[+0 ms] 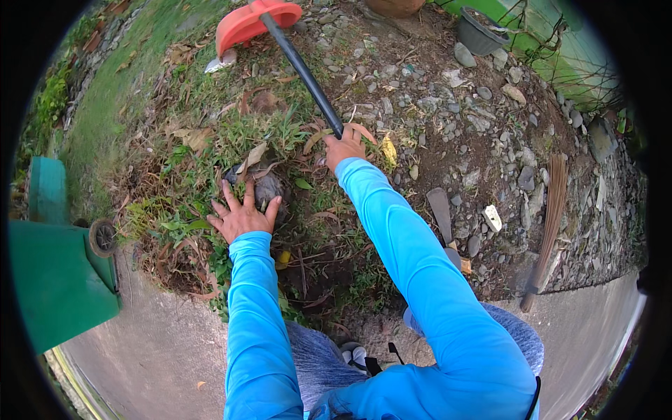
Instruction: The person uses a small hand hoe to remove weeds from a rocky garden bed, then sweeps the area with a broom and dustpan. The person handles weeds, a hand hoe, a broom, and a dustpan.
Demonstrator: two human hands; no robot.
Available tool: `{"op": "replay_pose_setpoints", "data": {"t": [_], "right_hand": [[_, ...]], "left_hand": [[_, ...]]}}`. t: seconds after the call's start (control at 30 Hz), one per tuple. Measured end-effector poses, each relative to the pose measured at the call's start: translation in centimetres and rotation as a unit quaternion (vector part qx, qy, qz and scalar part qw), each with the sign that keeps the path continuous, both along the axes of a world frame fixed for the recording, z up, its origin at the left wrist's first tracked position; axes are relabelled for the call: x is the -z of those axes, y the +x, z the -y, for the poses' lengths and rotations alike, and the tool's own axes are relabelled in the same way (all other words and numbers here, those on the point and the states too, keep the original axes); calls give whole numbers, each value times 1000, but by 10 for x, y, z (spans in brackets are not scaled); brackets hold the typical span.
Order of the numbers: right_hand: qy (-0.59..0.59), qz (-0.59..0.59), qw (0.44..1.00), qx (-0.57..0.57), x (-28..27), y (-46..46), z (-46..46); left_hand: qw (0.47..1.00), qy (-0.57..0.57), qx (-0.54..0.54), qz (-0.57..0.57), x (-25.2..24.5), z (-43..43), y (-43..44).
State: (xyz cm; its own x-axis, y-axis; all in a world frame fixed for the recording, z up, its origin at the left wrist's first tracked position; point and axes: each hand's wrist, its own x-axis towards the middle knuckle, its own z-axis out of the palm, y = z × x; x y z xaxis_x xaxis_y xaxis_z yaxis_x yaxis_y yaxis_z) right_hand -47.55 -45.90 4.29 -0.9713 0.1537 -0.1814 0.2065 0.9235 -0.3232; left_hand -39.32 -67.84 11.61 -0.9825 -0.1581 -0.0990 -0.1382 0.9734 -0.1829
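Observation:
My left hand (245,212) lies with fingers spread on a heap of weeds and dry leaves (194,236), at the near side of a greyish, rounded lump (266,190) that may be a stone. Farther forward and to the right, my right hand (346,148) is closed around the near end of a black pole (304,71). The pole runs up to a red plastic dustpan-like piece (247,25) on the ground, partly cut off by the view's top edge. Part of the grip is hidden by the fingers.
A hand trowel (441,212) and a stick broom (551,210) lie on stony soil at the right. A grey pot (478,34) stands near a green wall (577,58). At the left is a green wheeled bin (58,278). Concrete paving (147,341) borders the soil.

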Motion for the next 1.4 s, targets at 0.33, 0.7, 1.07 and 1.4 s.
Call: {"op": "replay_pose_setpoints", "data": {"t": [0.33, 0.7, 1.07, 1.4], "right_hand": [[105, -10, 994, 21, -27, -53, -109], [-58, 39, 989, 132, 33, 42, -10], [-307, 46, 942, -126, 3, 73, -26], [131, 274, 951, -63, 29, -70, -54]], "left_hand": [[999, -23, -17, -23, 22, -1, -13], [997, -53, 7, -55, 29, -2, -13], [998, -43, 1, -36, 24, -3, -15], [998, -26, 11, -59, 32, 3, -16]]}}
